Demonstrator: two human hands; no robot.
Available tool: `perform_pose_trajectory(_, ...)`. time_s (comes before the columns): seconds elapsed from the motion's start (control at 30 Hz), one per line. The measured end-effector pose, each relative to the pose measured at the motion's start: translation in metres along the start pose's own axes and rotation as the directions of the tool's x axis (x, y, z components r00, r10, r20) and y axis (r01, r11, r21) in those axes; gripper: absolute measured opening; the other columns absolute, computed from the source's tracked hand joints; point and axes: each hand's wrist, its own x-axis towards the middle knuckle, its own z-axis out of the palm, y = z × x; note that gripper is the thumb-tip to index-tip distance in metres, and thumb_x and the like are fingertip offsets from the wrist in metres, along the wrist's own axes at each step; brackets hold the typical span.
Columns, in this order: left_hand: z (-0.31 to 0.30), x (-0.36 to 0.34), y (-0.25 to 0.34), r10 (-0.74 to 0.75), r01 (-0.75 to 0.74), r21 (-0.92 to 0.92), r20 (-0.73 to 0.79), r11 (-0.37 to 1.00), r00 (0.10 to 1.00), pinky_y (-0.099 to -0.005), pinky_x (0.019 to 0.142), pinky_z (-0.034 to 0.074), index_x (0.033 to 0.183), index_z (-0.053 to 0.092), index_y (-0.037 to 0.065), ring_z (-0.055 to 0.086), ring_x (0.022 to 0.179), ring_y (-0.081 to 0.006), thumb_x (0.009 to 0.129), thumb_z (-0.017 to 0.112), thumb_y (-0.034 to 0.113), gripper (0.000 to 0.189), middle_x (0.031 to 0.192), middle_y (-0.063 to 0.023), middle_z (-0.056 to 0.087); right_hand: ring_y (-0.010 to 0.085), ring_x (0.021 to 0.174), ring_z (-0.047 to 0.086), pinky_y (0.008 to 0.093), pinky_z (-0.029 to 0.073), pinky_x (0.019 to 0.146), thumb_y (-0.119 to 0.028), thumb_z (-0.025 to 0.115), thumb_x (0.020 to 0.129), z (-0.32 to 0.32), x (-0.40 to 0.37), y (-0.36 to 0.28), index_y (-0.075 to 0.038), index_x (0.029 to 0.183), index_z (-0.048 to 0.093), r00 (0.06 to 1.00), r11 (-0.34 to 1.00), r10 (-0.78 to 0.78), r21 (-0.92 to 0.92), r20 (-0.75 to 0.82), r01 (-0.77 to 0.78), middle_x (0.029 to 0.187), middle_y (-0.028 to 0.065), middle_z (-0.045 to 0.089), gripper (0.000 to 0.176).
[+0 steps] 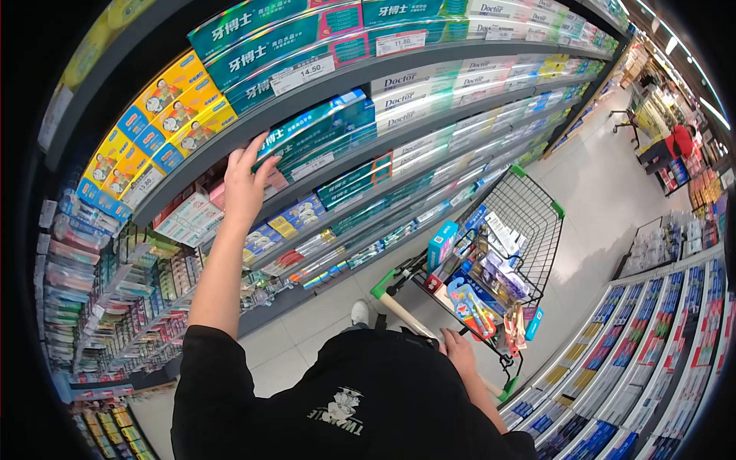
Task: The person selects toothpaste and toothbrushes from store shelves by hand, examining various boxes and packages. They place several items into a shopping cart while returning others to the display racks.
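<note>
Bright overhead strip lights point(714, 113), glare streaking glossy toothpaste boxes point(322, 126), soft floor shadows, fisheye-bent edges, black vignette.

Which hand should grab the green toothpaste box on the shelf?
Left. The left hand is up at the shelf, fingertips by the green toothpaste box; the right hand rests low on the cart handle, far away.

The right hand's point(458, 350) fingers are hidden beyond the cart handle point(399, 310).
</note>
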Motion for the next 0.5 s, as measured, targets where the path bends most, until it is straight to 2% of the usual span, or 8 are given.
perform_pose_trajectory(0.03,0.004,0.003,-0.005,0.012,-0.010,0.053,-0.045,0.999,0.999,-0.0368,0.084,0.054,0.139,0.068,0.011,0.066,0.104,-0.0274,0.092,0.081,0.019,0.050,0.110,-0.0117,0.068,0.0379,0.116,0.065,0.0475,0.052,0.101,-0.036,0.062,0.103,0.000,0.000,0.000,-0.008,0.140,0.062,1.000,1.000,0.014,-0.001,0.007,-0.014,0.136,0.0173,0.065,0.047)
perform_pose_trajectory(0.07,0.006,0.007,-0.008,-0.091,0.091,0.007,-0.013,0.996,0.996,-0.0378,0.083,0.053,0.132,0.071,0.006,0.067,0.103,-0.0302,0.093,0.081,0.024,0.044,0.109,-0.0151,0.073,0.0378,0.115,0.066,0.0474,0.053,0.100,-0.036,0.062,0.103,0.000,0.000,0.000,-0.008,0.138,0.063,1.000,1.000,0.014,-0.002,0.002,-0.014,0.133,0.0170,0.067,0.045)
perform_pose_trajectory(0.17,0.003,0.029,0.000,-0.288,0.291,0.000,0.140,0.957,0.947,-0.0383,0.083,0.053,0.126,0.072,0.002,0.070,0.095,-0.0326,0.095,0.079,0.029,0.042,0.106,-0.0191,0.076,0.0377,0.111,0.068,0.0472,0.054,0.098,-0.037,0.061,0.103,-0.001,0.000,-0.002,-0.007,0.133,0.065,1.000,1.000,0.026,-0.008,0.007,-0.026,0.127,0.0161,0.070,0.043)
perform_pose_trajectory(0.2,0.006,0.032,-0.006,-0.229,0.233,-0.013,0.131,0.973,0.965,-0.0386,0.084,0.054,0.124,0.073,0.001,0.072,0.089,-0.0346,0.097,0.076,0.036,0.044,0.103,-0.0217,0.077,0.0378,0.110,0.069,0.0471,0.054,0.097,-0.037,0.060,0.103,-0.003,0.000,-0.004,-0.007,0.132,0.066,0.999,0.999,0.039,-0.012,0.020,-0.039,0.125,0.0160,0.070,0.042)
perform_pose_trajectory(0.3,0.014,0.039,-0.007,-0.240,0.243,-0.005,0.140,0.970,0.961,-0.0388,0.082,0.054,0.128,0.072,0.002,0.072,0.085,-0.0347,0.097,0.075,0.042,0.050,0.099,-0.0211,0.077,0.0381,0.105,0.070,0.0468,0.056,0.094,-0.038,0.059,0.104,-0.007,0.001,-0.008,-0.006,0.128,0.068,0.999,0.999,0.045,-0.028,0.016,-0.045,0.120,0.0157,0.072,0.040)
perform_pose_trajectory(0.4,0.007,0.046,0.011,-0.400,0.398,0.060,0.252,0.915,0.881,-0.0390,0.085,0.053,0.131,0.072,0.004,0.071,0.089,-0.0343,0.098,0.073,0.048,0.055,0.103,-0.0221,0.076,0.0379,0.102,0.071,0.0464,0.056,0.092,-0.039,0.059,0.104,-0.007,0.001,-0.009,-0.007,0.123,0.070,0.999,0.998,0.052,-0.033,0.003,-0.052,0.117,0.0152,0.073,0.039)
perform_pose_trajectory(0.5,0.019,0.043,-0.003,-0.207,0.206,0.017,0.116,0.978,0.971,-0.0368,0.070,0.052,0.123,0.075,0.000,0.064,0.065,-0.0254,0.097,0.071,0.054,0.060,0.078,-0.0179,0.071,0.0377,0.100,0.071,0.0463,0.057,0.090,-0.039,0.059,0.104,-0.005,0.000,-0.008,-0.007,0.119,0.072,0.998,0.998,0.057,-0.033,-0.011,-0.057,0.113,0.0148,0.073,0.038)
